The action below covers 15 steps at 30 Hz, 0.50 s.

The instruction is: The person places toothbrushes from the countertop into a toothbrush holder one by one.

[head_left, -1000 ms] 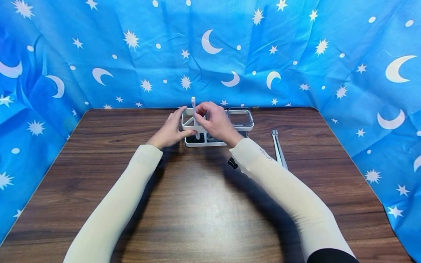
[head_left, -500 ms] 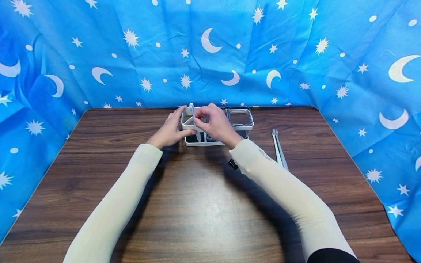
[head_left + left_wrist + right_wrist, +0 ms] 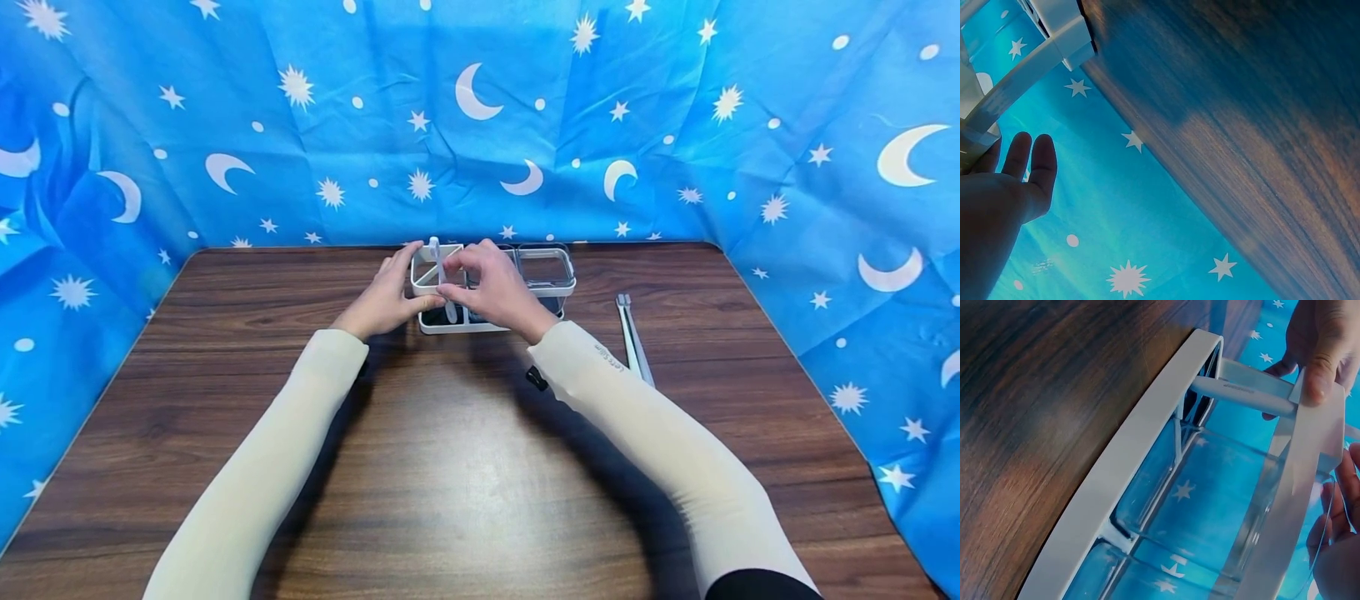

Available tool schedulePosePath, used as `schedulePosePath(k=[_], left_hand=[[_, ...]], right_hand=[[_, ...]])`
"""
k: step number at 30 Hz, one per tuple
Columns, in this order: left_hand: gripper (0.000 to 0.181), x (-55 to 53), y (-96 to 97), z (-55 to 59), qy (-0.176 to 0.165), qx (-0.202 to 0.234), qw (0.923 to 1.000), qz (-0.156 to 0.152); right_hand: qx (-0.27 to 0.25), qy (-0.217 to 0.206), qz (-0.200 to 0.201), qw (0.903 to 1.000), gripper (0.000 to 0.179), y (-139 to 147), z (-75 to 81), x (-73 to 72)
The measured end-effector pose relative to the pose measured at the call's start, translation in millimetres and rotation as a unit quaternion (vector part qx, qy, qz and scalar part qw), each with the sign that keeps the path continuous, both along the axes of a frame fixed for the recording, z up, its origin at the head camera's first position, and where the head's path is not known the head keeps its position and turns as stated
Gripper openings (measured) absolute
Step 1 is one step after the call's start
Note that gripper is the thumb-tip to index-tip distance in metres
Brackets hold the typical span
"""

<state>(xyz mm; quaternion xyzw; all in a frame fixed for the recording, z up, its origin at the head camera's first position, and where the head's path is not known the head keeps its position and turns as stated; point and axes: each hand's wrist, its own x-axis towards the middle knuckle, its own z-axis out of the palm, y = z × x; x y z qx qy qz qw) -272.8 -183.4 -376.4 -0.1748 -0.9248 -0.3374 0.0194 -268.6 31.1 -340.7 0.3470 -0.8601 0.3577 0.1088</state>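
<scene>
A white two-tier toothbrush holder (image 3: 492, 327) with clear cups stands at the table's far edge. My left hand (image 3: 384, 298) grips its left end, the thumb (image 3: 1319, 378) pressing on the upper rim and the fingers round the far side. One toothbrush (image 3: 1241, 397) stands in the left section, slightly tilted, its handle reaching down to the lower tier and its head above the upper rim. My right hand (image 3: 491, 287) hovers over the holder just right of that toothbrush, thumb and forefinger spread apart. Whether the thumb still touches the toothbrush is hard to tell.
Two toothbrushes (image 3: 634, 342) lie side by side on the wooden table (image 3: 465, 467), right of the holder and partly behind the right sleeve. A blue cloth (image 3: 480, 150) with moons and stars hangs behind and along both sides.
The toothbrush has gone lower into the holder and its head has turned. My right thumb and forefinger have parted from their pinch on it. The left hand keeps its grip.
</scene>
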Motion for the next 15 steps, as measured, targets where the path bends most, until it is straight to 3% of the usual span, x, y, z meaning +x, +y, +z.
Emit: schedulePosePath(k=[9, 15], left_hand=[[0.098, 1.0, 0.2, 1.0, -0.005, 0.002, 1.0, 0.004], [0.099, 0.2, 0.9, 1.4, -0.013, 0.001, 0.9999, 0.009]], right_hand=[[-0.009, 0.012, -0.008, 0.9999, 0.037, 19, 0.7, -2.1], [-0.01, -0.026, -0.039, 0.9989, 0.039, 40, 3.6, -1.2]])
